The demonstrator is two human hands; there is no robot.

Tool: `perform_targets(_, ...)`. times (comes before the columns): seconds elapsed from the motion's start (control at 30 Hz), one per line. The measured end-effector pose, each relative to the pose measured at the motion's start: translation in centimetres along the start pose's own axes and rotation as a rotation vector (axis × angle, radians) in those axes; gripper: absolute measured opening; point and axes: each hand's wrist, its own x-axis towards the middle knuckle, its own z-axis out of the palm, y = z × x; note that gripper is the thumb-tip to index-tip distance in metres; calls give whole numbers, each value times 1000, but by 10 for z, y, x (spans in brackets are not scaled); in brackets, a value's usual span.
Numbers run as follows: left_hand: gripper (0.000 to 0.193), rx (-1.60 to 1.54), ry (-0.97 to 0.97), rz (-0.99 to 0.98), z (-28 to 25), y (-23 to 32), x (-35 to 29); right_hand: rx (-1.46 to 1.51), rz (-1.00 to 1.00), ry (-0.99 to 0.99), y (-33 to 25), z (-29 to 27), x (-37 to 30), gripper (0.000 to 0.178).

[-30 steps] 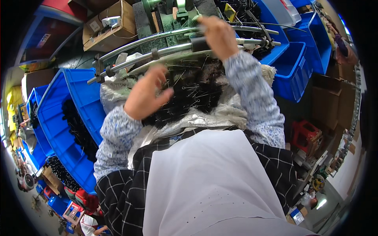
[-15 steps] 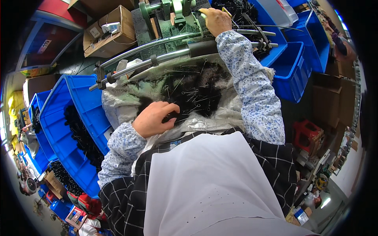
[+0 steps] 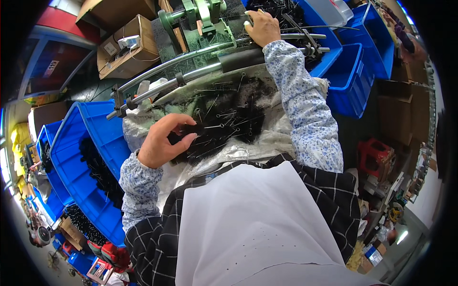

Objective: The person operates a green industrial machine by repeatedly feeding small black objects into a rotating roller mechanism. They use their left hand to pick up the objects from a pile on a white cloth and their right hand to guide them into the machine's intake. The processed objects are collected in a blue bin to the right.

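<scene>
**Left hand in the brush pile, right hand up at the green machine**

The left hand [image 3: 164, 140] sits at the near left edge of the heap of small black twisted-wire bristle brushes [image 3: 229, 117], fingers curled closed around a bunch of them. That heap lies on a crumpled pale plastic sheet [image 3: 281, 138] spread across the lap, hemmed in tight: two curved grey metal rails [image 3: 191, 64] run along its far edge, and the black-checked apron [image 3: 334, 190] closes the near side.

Over to the right hand [image 3: 261, 27], stretched well away from the left, up past the rails. It rests against the green metal machine [image 3: 200, 14], fingers bent; whether it grips anything there cannot be told. The floral sleeve [image 3: 305, 109] crosses the right side of the pile.

Room is scarce. A large blue plastic bin [image 3: 71, 157] holding more black brushes presses against the left elbow. Smaller blue plastic bins [image 3: 355, 76] crowd the right, just beyond the rails. A brown cardboard box [image 3: 126, 47] stands at far left.
</scene>
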Motion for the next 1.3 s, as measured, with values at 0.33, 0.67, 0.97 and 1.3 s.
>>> perform_targets(0.33,28,-25,58,-6,-6,4,1,125,-45,84,-69,10,10,9)
perform_targets(0.67,26,30,132,38,-13,2,-6,-4,-19,-47,-51,-5,9,27)
perform_targets(0.97,24,-46,109,26,1,-11,8,214,16,-33,26,10,28,20)
perform_targets(1.3,25,-123,219,-11,25,-11,39,98,4,-160,27,-86,3,29)
